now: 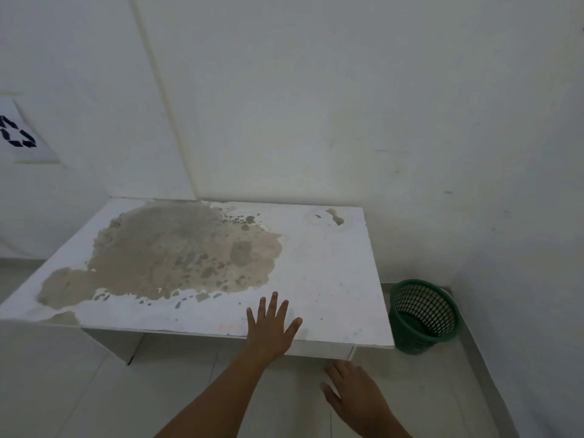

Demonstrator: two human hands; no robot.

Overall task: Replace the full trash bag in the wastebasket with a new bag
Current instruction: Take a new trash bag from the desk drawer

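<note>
Two open hands (pixel 271 324), green wastebasket (pixel 423 314)

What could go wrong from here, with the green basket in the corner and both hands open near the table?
1. The green mesh wastebasket shows no liner and no bag is in view, so a new one may need fetching first.
2. It leans in the corner beside the white table; a one-sided pull on the rim could tip it.
3. The left hand hovers over or rests on the table edge and the right hand is lower; reaching across, an arm might catch the table corner.
</note>
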